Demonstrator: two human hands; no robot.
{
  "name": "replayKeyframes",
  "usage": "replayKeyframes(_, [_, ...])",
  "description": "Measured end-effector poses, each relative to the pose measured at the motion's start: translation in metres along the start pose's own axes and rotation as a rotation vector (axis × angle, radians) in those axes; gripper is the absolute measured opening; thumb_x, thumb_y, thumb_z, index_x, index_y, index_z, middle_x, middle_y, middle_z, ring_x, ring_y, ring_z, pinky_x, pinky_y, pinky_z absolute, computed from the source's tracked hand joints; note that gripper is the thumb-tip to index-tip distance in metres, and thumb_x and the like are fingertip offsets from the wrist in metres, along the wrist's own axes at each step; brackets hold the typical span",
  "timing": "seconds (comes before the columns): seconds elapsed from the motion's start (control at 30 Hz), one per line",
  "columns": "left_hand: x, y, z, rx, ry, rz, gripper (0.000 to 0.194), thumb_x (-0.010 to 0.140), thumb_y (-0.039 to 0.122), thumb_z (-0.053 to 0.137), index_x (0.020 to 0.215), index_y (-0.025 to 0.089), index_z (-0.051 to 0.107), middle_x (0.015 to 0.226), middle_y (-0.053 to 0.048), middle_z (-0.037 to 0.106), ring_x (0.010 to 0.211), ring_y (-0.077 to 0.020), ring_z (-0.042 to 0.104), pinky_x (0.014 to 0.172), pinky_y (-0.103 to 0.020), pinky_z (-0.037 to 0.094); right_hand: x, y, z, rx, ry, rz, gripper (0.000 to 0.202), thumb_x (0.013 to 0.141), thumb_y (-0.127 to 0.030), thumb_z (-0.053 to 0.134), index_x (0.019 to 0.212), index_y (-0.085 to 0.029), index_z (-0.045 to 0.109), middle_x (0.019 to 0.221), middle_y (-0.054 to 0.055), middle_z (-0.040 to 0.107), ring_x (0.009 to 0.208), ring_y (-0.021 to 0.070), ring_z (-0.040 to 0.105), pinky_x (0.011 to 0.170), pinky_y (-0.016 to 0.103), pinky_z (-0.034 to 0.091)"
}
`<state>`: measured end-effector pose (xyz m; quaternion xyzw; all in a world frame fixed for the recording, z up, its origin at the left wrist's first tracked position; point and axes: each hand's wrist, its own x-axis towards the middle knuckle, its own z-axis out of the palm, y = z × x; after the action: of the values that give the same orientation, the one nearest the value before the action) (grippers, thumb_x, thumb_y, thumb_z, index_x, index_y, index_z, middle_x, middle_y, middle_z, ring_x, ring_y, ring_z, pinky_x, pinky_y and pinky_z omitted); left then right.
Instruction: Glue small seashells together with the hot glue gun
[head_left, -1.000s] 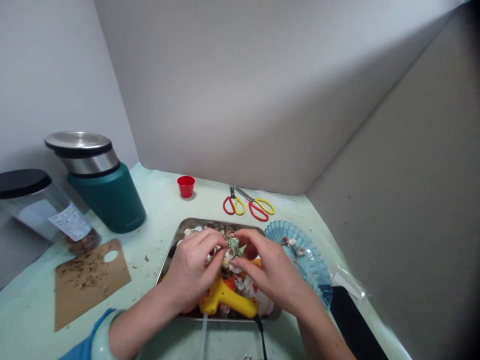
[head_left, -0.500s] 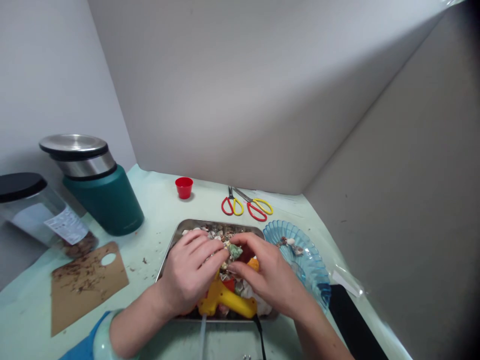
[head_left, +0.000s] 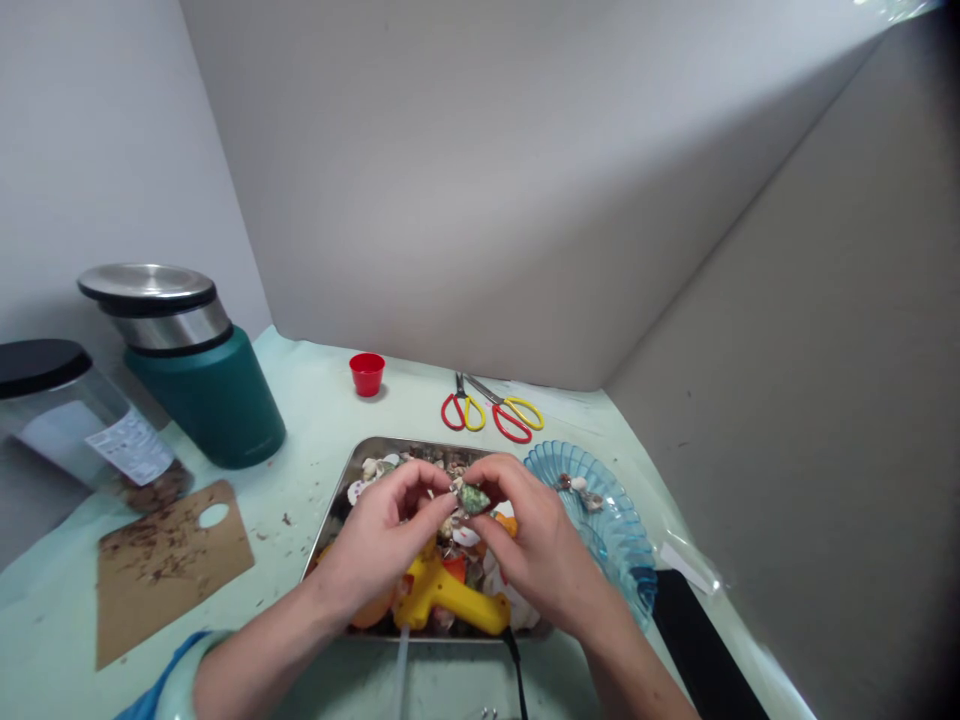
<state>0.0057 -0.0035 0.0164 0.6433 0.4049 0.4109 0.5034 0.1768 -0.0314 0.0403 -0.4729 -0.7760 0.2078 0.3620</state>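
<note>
A small green mottled seashell [head_left: 473,498] is held above the metal tray [head_left: 330,518]. My right hand [head_left: 536,535] grips it from the right between thumb and fingers. From the left, the thumb and forefinger of my left hand [head_left: 386,540] pinch its left end, where a small pale bit shows; whether that bit is part of the shell I cannot tell. Beneath my hands, a yellow glue gun [head_left: 457,602] lies across the front of the tray, a glue stick [head_left: 402,670] pointing out toward me. Shells and small pieces fill the tray, partly hidden by my hands.
A blue scalloped dish [head_left: 619,510] with a few shells sits right of the tray. Behind are a red cup [head_left: 367,375] and two pairs of scissors [head_left: 512,424]. To the left stand a green bottle [head_left: 214,400], a clear jar [head_left: 105,440] and a brown board [head_left: 180,580].
My left hand has turned and drawn back slightly, so its pinching thumb and forefinger now show. The green seashell has rotated between my fingers and is more exposed.
</note>
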Motion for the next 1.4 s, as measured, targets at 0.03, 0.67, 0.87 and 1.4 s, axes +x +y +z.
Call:
replayKeyframes(0.03, [0.0,0.001,0.0,-0.01,-0.005,-0.007,0.009,0.081,0.027,0.057,0.083,0.018,0.058,0.071,-0.001,0.059,0.06,-0.0122,0.053,0.053,-0.024,0.045,0.0,0.0,0.0,-0.011,-0.002,-0.01,0.027,0.08,-0.003,0.05,0.1,-0.021,0.051,0.1,0.004,0.056,0.09,0.0176,0.054,0.08,0.031,0.045])
replayKeyframes(0.67, [-0.003,-0.001,0.0,0.245,0.076,0.15,0.011,0.083,0.023,0.054,0.078,0.018,0.062,0.069,0.0,0.064,0.061,-0.0133,0.057,0.057,-0.025,0.047,-0.002,-0.007,-0.003,-0.072,0.036,-0.041,0.013,0.087,-0.012,0.052,0.096,-0.02,0.055,0.105,0.007,0.057,0.098,0.0195,0.056,0.085,0.034,0.046])
replayKeyframes(0.87, [-0.006,-0.003,0.0,0.412,0.138,0.376,0.009,0.084,0.015,0.053,0.079,0.018,0.061,0.076,-0.001,0.065,0.067,-0.0139,0.059,0.062,-0.027,0.047,0.0,-0.01,-0.001,-0.116,0.098,-0.099,0.014,0.085,-0.01,0.049,0.091,-0.02,0.057,0.106,0.009,0.058,0.102,0.022,0.055,0.088,0.038,0.045])
replayKeyframes(1.4, [-0.009,-0.003,0.008,0.495,0.198,0.396,0.012,0.082,0.014,0.052,0.077,0.018,0.062,0.074,-0.002,0.067,0.065,-0.0148,0.06,0.06,-0.027,0.048,-0.001,-0.007,0.009,-0.055,0.137,-0.02,0.012,0.082,-0.009,0.049,0.079,-0.02,0.05,0.103,0.009,0.054,0.102,0.0215,0.053,0.088,0.036,0.043])
